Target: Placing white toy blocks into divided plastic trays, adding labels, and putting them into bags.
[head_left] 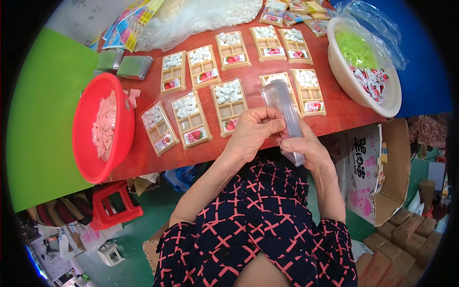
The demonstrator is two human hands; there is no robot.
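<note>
A stack of thin clear plastic covers [288, 109] is held upright between my hands, over the front edge of the red table. My right hand [311, 147] grips the stack from the right side, thumb across its face. At its left edge, my left hand [256, 131] pinches with thumb and index finger. Beyond the stack, a beige compartment tray [268, 79] is partly hidden. Several similar trays stand in two rows, such as this tray [228, 98], holding white pillow-shaped pieces and a strawberry-print sachet. The front-left tray [159, 127] looks hazy on top, as if under a clear cover.
A red basin [82, 129] with pink pieces stands at left, beside stacked clear covers [135, 67]. At right, a white basin [393, 103] holds green strands and small sachets. A big bag of white pieces [201, 21] lies behind. Cardboard boxes [361, 172] and a red stool [117, 205] are below.
</note>
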